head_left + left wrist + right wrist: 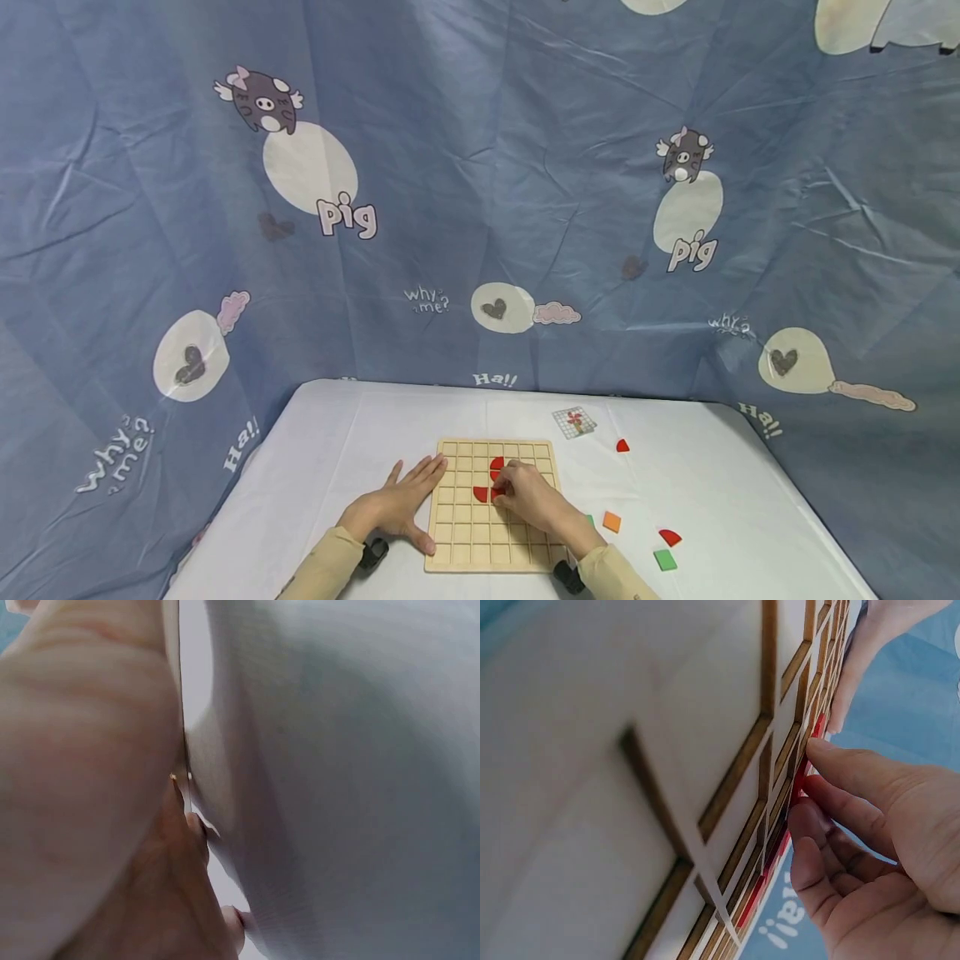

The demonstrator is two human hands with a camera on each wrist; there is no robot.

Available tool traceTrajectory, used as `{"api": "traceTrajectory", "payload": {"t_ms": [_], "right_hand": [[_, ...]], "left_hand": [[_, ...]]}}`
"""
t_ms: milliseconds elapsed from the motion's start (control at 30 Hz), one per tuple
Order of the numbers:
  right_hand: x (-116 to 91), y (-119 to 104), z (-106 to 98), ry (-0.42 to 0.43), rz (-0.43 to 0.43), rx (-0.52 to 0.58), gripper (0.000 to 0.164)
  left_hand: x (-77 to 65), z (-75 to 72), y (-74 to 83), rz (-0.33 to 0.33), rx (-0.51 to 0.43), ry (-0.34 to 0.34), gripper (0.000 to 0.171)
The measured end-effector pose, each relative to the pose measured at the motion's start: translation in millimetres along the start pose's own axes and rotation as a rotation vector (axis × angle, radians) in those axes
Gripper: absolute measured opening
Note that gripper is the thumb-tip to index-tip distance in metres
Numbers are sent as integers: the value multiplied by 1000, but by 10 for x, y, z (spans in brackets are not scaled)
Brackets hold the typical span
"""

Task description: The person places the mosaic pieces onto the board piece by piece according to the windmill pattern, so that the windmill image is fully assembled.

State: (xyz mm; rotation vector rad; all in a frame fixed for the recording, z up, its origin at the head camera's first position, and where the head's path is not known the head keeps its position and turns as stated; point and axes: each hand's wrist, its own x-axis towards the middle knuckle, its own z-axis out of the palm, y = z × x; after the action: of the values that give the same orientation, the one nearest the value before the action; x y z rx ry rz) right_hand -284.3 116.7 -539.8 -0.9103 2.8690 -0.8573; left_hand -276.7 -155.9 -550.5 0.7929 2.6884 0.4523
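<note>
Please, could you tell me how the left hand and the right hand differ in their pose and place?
The left hand has its fingers spread apart, while the right hand has its fingers curled. The left hand rests at the left edge of the wooden grid board; the right hand is over the board, its fingertips at a red piece. Both have a beige sleeve and a black device at the wrist.

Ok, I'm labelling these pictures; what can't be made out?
Head view: full outline of the red piece at the right hand, partly covered by its fingers.
Head view: most of a green piece, behind the right forearm.
Head view: finer details of the card, too small.
Left wrist view: the rest of the left hand, cut off by the frame edge.
</note>
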Motion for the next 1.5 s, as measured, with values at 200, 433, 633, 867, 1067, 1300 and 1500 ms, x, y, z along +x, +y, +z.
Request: {"api": "traceTrajectory", "payload": {"t_ms": [200, 433, 633, 867, 1067, 1300, 1500], "right_hand": [[14, 4, 10, -16, 3, 6, 13], [22, 12, 7, -11, -17, -7, 13], [27, 6, 29, -3, -79, -50, 11], [20, -35, 42, -10, -112, -58, 12], [29, -41, 48, -20, -102, -77, 14], [11, -35, 1, -6, -103, -40, 12], [-55, 4, -139, -3, -75, 31, 11]], "left_hand": [[-17, -14, 4, 7, 4, -6, 137], [-20, -23, 10, 6, -1, -3, 137], [-9, -11, 14, 0, -4, -2, 137], [-6, -11, 24, -6, -7, -2, 137], [6, -10, 7, -5, 8, -2, 137], [5, -22, 18, 16, 11, -6, 137], [-19, -44, 30, 24, 16, -4, 136]]}}
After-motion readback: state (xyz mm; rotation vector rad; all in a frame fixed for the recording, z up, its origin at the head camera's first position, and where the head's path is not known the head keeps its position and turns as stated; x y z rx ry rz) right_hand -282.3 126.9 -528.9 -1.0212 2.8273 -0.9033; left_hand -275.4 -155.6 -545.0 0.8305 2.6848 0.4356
